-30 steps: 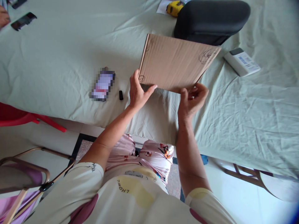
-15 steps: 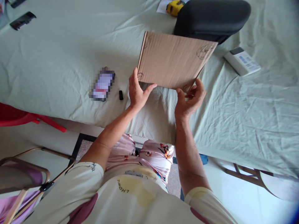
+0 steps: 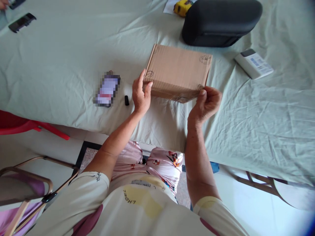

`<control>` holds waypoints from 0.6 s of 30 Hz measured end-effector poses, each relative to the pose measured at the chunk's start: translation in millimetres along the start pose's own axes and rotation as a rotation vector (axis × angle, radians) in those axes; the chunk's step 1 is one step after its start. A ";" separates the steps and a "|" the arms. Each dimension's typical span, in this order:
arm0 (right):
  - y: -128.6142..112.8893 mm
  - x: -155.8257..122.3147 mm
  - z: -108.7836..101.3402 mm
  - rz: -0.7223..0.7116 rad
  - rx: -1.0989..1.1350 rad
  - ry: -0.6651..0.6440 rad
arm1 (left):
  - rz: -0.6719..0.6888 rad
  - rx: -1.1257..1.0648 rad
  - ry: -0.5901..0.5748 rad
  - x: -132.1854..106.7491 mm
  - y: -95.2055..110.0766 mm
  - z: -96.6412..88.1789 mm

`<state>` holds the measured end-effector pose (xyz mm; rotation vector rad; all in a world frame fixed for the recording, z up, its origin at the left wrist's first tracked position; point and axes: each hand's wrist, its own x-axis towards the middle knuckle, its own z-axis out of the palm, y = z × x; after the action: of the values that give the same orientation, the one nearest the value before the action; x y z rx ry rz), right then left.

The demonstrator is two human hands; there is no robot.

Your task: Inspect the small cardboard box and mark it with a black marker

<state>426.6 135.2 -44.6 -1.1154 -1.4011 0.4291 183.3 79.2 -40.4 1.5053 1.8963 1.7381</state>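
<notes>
A brown cardboard box (image 3: pixel 177 70) with small pen doodles at its corners sits low over the pale green tablecloth (image 3: pixel 61 65). My left hand (image 3: pixel 140 93) grips its near left corner, thumb on the top face. My right hand (image 3: pixel 205 103) pinches its near right corner. Both forearms reach up from my lap.
A blurred phone (image 3: pixel 107 89) and a small black cap (image 3: pixel 127 100) lie left of the box. A black case (image 3: pixel 220 21), a yellow tape measure (image 3: pixel 181 7) and a white device (image 3: pixel 253 63) lie behind. More phones (image 3: pixel 21 21) lie far left. Chairs stand at the lower left.
The box has tipped from a raised, tilted pose down towards the cloth and now lies nearly flat. Both hands moved with it, still gripping the near corners.
</notes>
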 end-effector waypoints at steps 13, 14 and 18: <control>11.3 -8.4 4.1 0.172 -0.089 -0.122 | 0.026 0.088 0.028 1.5 -40.3 8.4; 9.8 -8.6 3.5 0.184 -0.125 -0.132 | 0.020 0.094 0.029 1.6 -41.8 9.1; 4.3 -7.4 -0.8 0.208 -0.196 -0.186 | -0.032 0.124 0.019 2.9 -46.9 11.8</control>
<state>427.4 130.9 -52.0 -1.4182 -1.5193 0.5644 164.5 97.6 -81.0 1.4948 2.0604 1.6556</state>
